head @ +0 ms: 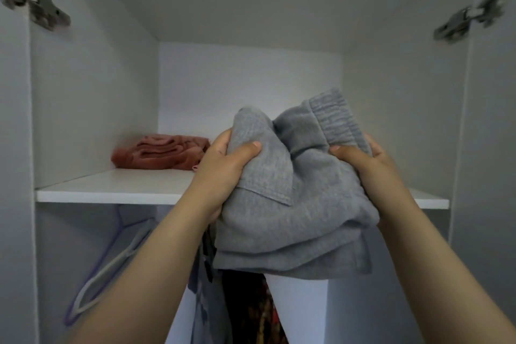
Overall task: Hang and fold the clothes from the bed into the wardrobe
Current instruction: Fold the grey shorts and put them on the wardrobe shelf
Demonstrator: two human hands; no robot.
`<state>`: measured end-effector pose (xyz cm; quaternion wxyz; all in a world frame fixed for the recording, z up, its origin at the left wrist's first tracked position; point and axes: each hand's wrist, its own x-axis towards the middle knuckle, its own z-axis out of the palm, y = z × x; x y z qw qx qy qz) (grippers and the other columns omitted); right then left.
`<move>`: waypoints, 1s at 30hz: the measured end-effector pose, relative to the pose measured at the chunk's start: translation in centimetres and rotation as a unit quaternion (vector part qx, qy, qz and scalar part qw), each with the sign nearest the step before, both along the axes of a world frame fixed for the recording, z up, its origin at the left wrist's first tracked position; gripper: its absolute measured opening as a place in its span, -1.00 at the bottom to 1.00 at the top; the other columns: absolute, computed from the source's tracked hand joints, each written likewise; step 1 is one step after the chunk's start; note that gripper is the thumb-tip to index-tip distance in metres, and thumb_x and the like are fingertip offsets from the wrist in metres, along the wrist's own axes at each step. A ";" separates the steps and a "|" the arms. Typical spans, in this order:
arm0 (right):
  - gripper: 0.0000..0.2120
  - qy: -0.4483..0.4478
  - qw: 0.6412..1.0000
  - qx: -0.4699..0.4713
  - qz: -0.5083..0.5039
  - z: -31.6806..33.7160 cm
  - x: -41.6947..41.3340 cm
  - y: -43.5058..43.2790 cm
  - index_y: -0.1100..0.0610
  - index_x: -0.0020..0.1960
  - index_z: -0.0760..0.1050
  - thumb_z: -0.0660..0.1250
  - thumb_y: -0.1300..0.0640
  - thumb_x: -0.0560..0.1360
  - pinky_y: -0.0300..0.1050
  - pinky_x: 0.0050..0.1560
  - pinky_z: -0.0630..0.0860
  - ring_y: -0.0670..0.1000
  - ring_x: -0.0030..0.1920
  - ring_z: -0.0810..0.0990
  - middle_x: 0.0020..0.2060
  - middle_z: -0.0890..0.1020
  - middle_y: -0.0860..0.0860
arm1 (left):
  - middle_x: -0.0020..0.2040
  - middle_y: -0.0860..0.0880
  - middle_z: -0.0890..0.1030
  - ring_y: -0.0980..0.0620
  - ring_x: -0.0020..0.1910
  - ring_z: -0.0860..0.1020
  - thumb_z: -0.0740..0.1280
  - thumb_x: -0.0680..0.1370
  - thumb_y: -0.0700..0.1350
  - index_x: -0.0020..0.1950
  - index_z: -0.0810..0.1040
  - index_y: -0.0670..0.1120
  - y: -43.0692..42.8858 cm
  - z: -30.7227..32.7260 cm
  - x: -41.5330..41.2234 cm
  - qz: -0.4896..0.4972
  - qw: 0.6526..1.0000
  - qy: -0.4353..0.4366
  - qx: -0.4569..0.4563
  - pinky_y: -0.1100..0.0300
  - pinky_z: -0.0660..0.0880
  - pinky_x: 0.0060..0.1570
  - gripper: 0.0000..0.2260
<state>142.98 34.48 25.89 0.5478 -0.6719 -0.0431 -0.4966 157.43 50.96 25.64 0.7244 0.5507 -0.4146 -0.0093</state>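
Observation:
I hold a folded grey garment [293, 198] with an elastic waistband up in front of the white wardrobe shelf [111, 190]. My left hand [223, 170] grips its left side, thumb on top. My right hand [368, 165] grips its right side near the waistband. The bundle hangs partly above the shelf's front edge and partly below it. A folded rust-coloured garment [162, 152] lies on the shelf at the back left.
Below the shelf hang empty purple and grey hangers [111, 257] at the left and dark patterned clothes [251, 310] in the middle. Metal door hinges [42, 5] sit on both wardrobe side walls. The shelf compartment is open to the right of the rust garment.

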 end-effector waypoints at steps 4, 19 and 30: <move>-0.71 -0.001 1.000 -0.012 -0.025 0.9 0.7 -2.4 -0.09 -0.22 0.65 0.34 0.28 0.48 -0.26 -0.35 0.54 -0.12 -0.31 0.64 -0.32 0.68 -0.09 | 0.11 0.06 0.65 0.06 0.09 0.62 0.40 0.50 0.00 0.26 0.53 0.08 -2.8 0.8 1.2 -0.014 1.000 -0.007 0.005 0.05 0.54 0.13 -0.67; -0.84 0.227 0.951 0.017 -0.210 4.5 7.4 -18.0 0.23 0.01 0.52 0.37 0.15 0.49 -0.10 -0.16 0.54 0.10 -0.10 0.60 -0.07 0.62 0.15 | 0.30 -0.18 0.50 -0.16 0.17 0.54 0.32 0.55 -0.06 0.40 0.34 -0.14 -16.9 3.9 9.1 0.042 0.972 0.033 0.229 0.00 0.53 0.13 -0.55; -0.58 0.211 0.880 -0.343 -0.252 -1.0 6.3 -16.3 -0.08 0.32 0.50 0.41 0.05 0.47 -0.45 0.23 0.31 -0.26 0.22 0.46 0.21 0.55 -0.21 | 0.34 0.03 0.45 0.00 0.37 0.35 0.28 0.55 0.17 0.33 0.47 0.02 -16.9 0.1 7.0 0.059 0.825 -0.395 0.399 0.27 0.24 0.30 -0.59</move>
